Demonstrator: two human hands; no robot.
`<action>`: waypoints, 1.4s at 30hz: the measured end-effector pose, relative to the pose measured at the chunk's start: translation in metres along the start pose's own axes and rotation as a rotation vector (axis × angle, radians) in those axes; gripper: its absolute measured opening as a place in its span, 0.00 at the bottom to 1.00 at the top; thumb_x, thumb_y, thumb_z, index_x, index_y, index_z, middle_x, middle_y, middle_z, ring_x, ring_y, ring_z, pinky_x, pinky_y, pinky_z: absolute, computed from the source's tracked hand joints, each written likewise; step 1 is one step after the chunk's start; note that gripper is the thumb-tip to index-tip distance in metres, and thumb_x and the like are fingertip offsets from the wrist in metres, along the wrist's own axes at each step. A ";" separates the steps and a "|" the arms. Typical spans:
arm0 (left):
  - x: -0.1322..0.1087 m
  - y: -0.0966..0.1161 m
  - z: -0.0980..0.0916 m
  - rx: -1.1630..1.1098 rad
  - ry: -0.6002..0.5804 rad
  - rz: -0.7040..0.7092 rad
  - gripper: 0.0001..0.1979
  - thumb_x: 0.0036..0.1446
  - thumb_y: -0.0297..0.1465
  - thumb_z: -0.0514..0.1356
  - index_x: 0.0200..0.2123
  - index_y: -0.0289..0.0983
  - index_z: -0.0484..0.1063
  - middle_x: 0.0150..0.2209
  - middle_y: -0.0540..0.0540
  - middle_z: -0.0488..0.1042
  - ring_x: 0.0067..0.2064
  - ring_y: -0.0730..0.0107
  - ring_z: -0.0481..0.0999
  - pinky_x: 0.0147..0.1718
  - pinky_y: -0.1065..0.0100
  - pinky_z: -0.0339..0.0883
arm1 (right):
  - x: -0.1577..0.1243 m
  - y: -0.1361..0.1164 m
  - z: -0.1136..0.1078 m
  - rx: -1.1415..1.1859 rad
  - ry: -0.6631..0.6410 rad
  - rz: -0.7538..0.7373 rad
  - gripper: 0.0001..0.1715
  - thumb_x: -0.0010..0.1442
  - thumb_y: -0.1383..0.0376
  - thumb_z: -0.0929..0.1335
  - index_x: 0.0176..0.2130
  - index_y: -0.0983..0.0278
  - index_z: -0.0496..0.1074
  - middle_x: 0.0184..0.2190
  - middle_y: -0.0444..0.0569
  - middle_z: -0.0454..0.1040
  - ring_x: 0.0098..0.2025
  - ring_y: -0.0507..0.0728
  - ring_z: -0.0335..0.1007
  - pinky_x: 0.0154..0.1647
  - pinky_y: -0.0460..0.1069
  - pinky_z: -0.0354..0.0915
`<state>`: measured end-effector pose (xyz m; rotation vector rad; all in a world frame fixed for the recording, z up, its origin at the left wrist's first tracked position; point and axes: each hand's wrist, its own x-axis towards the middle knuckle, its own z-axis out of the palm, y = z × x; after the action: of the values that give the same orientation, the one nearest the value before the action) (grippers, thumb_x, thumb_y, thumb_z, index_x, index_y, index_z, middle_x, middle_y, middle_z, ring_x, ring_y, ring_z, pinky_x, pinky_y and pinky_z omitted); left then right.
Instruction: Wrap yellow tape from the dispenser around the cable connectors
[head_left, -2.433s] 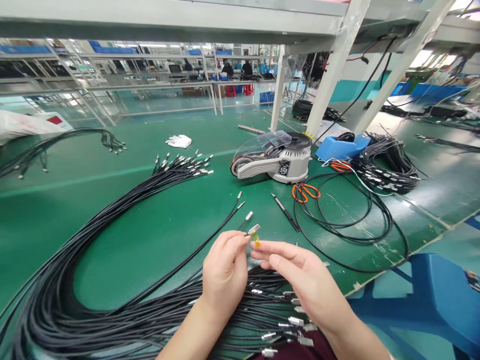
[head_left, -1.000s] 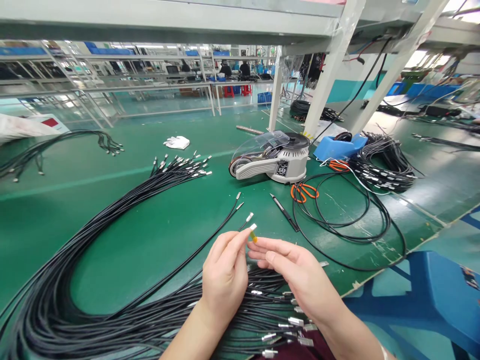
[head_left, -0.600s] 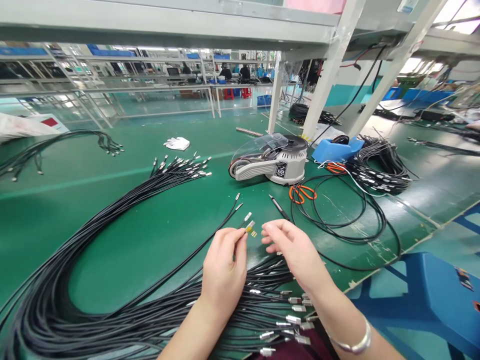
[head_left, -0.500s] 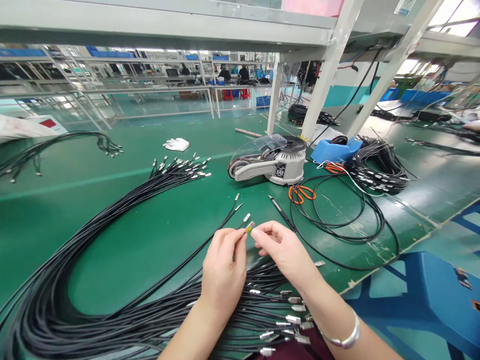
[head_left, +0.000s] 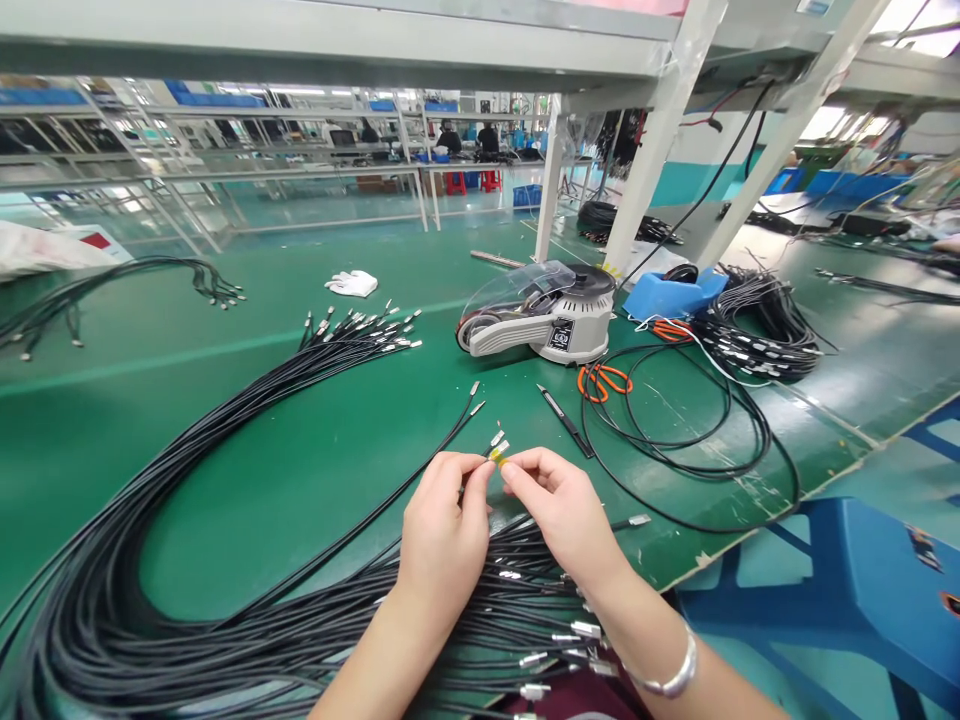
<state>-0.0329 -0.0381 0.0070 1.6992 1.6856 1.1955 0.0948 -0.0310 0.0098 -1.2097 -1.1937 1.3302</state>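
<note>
My left hand [head_left: 444, 525] is closed in a pinch on a black cable just behind its small metal connector [head_left: 503, 446]. Yellow tape [head_left: 497, 455] sits at the base of that connector. The fingertips of my right hand [head_left: 570, 510] are pinched at the tape's right side, close to the left fingertips. Another metal plug [head_left: 496, 438] shows just behind the held one. Below both hands lies a thick bundle of black cables [head_left: 300, 640], curving round to the left, with metal plugs at both ends.
A tape dispenser [head_left: 574, 325] stands beyond my hands. A utility knife [head_left: 564, 420], orange-handled scissors [head_left: 600, 382] and loose cable loops lie to the right. A coiled cable bundle [head_left: 765, 330] and blue holder [head_left: 671, 296] are farther off. A white glove [head_left: 352, 284] lies behind; a blue stool [head_left: 862, 590] stands right.
My right hand has moved slightly left, its fingertips now meeting the yellow tape beside my left fingers. The left hand keeps its pinch. The view has shifted a little.
</note>
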 end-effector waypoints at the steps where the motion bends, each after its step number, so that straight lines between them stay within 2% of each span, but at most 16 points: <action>1: 0.000 0.002 -0.001 -0.036 -0.026 -0.052 0.11 0.56 0.36 0.53 0.30 0.35 0.70 0.30 0.50 0.71 0.25 0.85 0.70 0.24 0.80 0.67 | 0.000 0.000 0.000 0.004 0.002 0.003 0.14 0.55 0.58 0.68 0.32 0.67 0.71 0.29 0.48 0.73 0.33 0.53 0.68 0.38 0.47 0.64; 4: 0.001 0.009 -0.003 -0.139 -0.093 -0.213 0.13 0.55 0.38 0.54 0.29 0.34 0.69 0.26 0.52 0.69 0.20 0.85 0.69 0.21 0.80 0.65 | -0.001 -0.001 0.001 0.009 0.005 0.004 0.13 0.55 0.58 0.68 0.32 0.67 0.71 0.29 0.48 0.73 0.32 0.53 0.68 0.37 0.47 0.64; 8: 0.003 0.013 -0.006 -0.245 -0.155 -0.366 0.14 0.54 0.41 0.55 0.30 0.34 0.68 0.23 0.54 0.67 0.20 0.82 0.71 0.22 0.79 0.65 | -0.002 -0.003 0.001 0.000 0.007 -0.009 0.13 0.55 0.58 0.68 0.32 0.67 0.71 0.29 0.47 0.73 0.32 0.53 0.68 0.37 0.48 0.64; 17: 0.007 0.016 -0.008 -0.471 -0.247 -0.469 0.13 0.51 0.39 0.56 0.27 0.32 0.65 0.21 0.54 0.66 0.19 0.78 0.71 0.22 0.76 0.65 | -0.001 -0.002 0.001 -0.017 -0.015 -0.033 0.13 0.56 0.59 0.67 0.32 0.68 0.71 0.30 0.49 0.74 0.34 0.53 0.69 0.38 0.48 0.65; 21: 0.009 0.014 -0.013 -0.601 -0.321 -0.471 0.12 0.51 0.37 0.56 0.27 0.32 0.65 0.20 0.53 0.66 0.19 0.78 0.70 0.22 0.76 0.65 | 0.002 -0.001 0.000 -0.041 -0.030 -0.073 0.13 0.56 0.59 0.67 0.32 0.68 0.70 0.30 0.48 0.73 0.33 0.53 0.69 0.38 0.48 0.65; 26: 0.017 0.009 -0.023 -0.834 -0.588 -0.517 0.13 0.51 0.35 0.57 0.24 0.31 0.65 0.17 0.53 0.62 0.16 0.81 0.64 0.17 0.75 0.64 | 0.010 0.001 -0.008 -0.061 -0.141 -0.249 0.10 0.57 0.61 0.67 0.30 0.66 0.69 0.30 0.47 0.71 0.34 0.52 0.67 0.38 0.47 0.65; 29: 0.020 0.005 -0.027 -0.952 -0.762 -0.559 0.13 0.50 0.34 0.58 0.21 0.30 0.63 0.14 0.53 0.59 0.14 0.83 0.59 0.14 0.75 0.63 | 0.017 0.001 -0.017 -0.073 -0.258 -0.359 0.07 0.56 0.64 0.69 0.35 0.65 0.70 0.32 0.46 0.70 0.36 0.51 0.67 0.40 0.47 0.65; 31: 0.021 0.002 -0.029 -0.986 -0.863 -0.569 0.12 0.50 0.33 0.57 0.20 0.30 0.63 0.14 0.53 0.59 0.13 0.84 0.58 0.13 0.75 0.63 | 0.022 0.000 -0.022 -0.104 -0.367 -0.487 0.07 0.56 0.67 0.69 0.38 0.64 0.71 0.33 0.47 0.71 0.37 0.51 0.67 0.42 0.48 0.65; 34: 0.021 -0.001 -0.029 -1.007 -0.962 -0.592 0.12 0.50 0.33 0.57 0.22 0.29 0.64 0.14 0.53 0.59 0.13 0.85 0.56 0.13 0.74 0.63 | 0.026 -0.002 -0.027 -0.147 -0.463 -0.668 0.04 0.58 0.69 0.67 0.36 0.64 0.73 0.33 0.48 0.71 0.37 0.51 0.68 0.41 0.48 0.65; 37: 0.021 0.001 -0.027 -0.953 -0.912 -0.579 0.12 0.49 0.35 0.58 0.23 0.30 0.63 0.17 0.53 0.61 0.14 0.85 0.57 0.12 0.76 0.61 | 0.027 -0.001 -0.032 -0.165 -0.442 -0.654 0.04 0.58 0.69 0.67 0.35 0.64 0.74 0.33 0.48 0.72 0.37 0.51 0.68 0.41 0.48 0.65; 40: 0.018 0.006 -0.022 -0.715 -0.723 -0.500 0.14 0.49 0.38 0.59 0.25 0.32 0.62 0.22 0.53 0.64 0.17 0.85 0.60 0.13 0.79 0.59 | 0.027 0.003 -0.042 -0.099 -0.404 -0.399 0.10 0.58 0.65 0.68 0.42 0.62 0.73 0.39 0.49 0.73 0.41 0.52 0.69 0.45 0.49 0.65; 42: 0.015 0.009 -0.017 -0.526 -0.639 -0.447 0.15 0.50 0.40 0.58 0.26 0.33 0.62 0.23 0.53 0.64 0.18 0.86 0.61 0.13 0.80 0.56 | 0.025 0.005 -0.047 -0.037 -0.369 -0.235 0.13 0.57 0.63 0.68 0.44 0.63 0.71 0.40 0.49 0.72 0.41 0.52 0.69 0.42 0.48 0.66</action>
<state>-0.0443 -0.0292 0.0267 1.1248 1.1350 0.6896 0.1402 -0.0035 0.0016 -0.8364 -1.5745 1.3916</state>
